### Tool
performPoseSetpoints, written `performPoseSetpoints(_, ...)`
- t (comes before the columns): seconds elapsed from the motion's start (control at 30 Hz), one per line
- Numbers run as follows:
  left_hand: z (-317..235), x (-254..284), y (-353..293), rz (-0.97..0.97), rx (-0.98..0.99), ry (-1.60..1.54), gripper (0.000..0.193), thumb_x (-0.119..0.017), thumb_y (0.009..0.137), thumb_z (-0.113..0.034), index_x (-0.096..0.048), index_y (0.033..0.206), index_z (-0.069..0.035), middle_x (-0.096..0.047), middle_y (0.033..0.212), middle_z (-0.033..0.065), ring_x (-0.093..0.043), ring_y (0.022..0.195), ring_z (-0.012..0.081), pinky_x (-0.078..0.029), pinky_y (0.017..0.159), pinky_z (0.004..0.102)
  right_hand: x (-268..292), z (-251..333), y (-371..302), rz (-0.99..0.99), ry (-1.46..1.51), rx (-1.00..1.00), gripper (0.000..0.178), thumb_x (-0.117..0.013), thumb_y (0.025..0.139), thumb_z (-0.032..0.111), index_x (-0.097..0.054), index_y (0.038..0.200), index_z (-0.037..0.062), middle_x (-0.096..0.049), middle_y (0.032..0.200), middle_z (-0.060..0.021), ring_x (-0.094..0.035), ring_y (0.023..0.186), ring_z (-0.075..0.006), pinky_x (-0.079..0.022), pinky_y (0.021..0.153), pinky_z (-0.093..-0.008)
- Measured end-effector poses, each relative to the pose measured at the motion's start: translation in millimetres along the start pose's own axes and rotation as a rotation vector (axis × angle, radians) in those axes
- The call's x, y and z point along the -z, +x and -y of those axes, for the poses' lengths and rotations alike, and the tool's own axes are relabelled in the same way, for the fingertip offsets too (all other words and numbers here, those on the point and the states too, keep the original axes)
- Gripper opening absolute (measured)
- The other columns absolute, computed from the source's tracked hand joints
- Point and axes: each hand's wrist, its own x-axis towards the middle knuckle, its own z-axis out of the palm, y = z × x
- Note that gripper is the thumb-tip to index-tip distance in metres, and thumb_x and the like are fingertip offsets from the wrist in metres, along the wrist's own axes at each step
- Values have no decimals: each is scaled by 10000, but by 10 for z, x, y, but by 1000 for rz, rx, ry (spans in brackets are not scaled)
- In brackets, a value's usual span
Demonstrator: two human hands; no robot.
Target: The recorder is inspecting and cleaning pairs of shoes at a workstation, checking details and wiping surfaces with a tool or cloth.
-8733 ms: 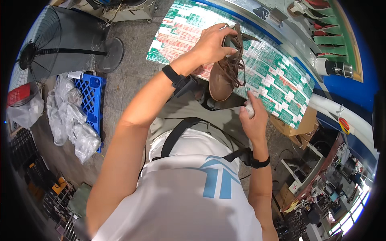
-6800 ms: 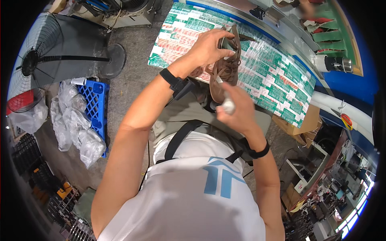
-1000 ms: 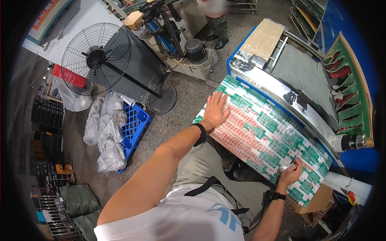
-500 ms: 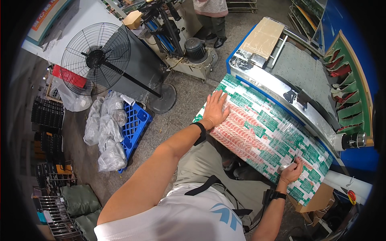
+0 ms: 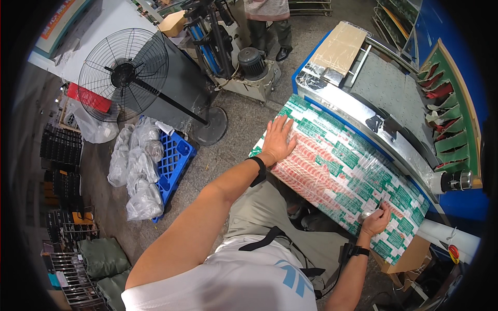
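My left hand (image 5: pixel 278 139) lies flat on a work board (image 5: pixel 337 166) covered in a green, white and red printed pattern under shiny film. Its fingers are spread near the board's far left end, with nothing under them that I can make out. Toward the near right end, my right hand (image 5: pixel 375 220) rests on the same board with its fingers curled closed. A small silvery bit (image 5: pixel 365 214) shows beside its knuckles; whatever the fingers hold is mostly hidden.
Along the board's far side stands a blue-sided machine (image 5: pixel 332 85) with a metal rim. A floor fan (image 5: pixel 124 73) and a blue plastic pallet (image 5: pixel 179 155) with bagged goods (image 5: pixel 142 176) are to the left. Behind them are a motor unit (image 5: pixel 252 65) and a standing person (image 5: pixel 267 20).
Both my hands stay where they were on the board. The person at the back has shifted their legs slightly to the left.
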Motion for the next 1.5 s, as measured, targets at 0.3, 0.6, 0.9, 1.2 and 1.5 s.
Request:
performPoseSetpoints(0.3,10,3,8,11,4,1,686,-638,1011,-369,-467,1600,-62,-403,1652,242,-346,1557,440,-232,1297,635,8,15,24,0,-17,32,345,-494,992,155,-792,1094,15,-763,1124,-138,-716,1052,-362,-559,939,-455)
performPoseSetpoints(0.6,24,24,-6,10,3,-8,683,-641,1009,-370,-470,1594,-63,-403,1652,243,-349,1555,442,-238,1294,636,24,84,-12,-16,6,22,336,-515,997,168,-796,1079,3,-765,1114,-147,-701,1044,-372,-544,964,-469)
performPoseSetpoints(0.9,-78,46,35,10,17,-32,690,-651,997,-363,-472,1592,-64,-397,1661,244,-352,1558,443,-238,1294,645,105,62,29,23,-26,-10,332,-510,998,169,-776,1095,-6,-764,1145,-167,-712,1088,-370,-554,983,-440)
performPoseSetpoints(1.2,182,-79,7,-114,-76,-2,625,-662,1001,-340,-552,1532,-30,-475,1624,249,-423,1512,453,-274,1248,653,-3,242,42,8,6,50,213,-612,957,58,-752,1117,39,-752,1156,-156,-680,1153,-387,-519,1065,-488)
performPoseSetpoints(1.5,37,-16,57,14,-18,-31,660,-660,995,-330,-495,1574,-60,-404,1679,224,-335,1576,447,-206,1309,616,285,623,582,42,6,84,262,-663,1016,114,-716,1263,45,-683,1238,-144,-607,1223,-371,-462,1079,-506)
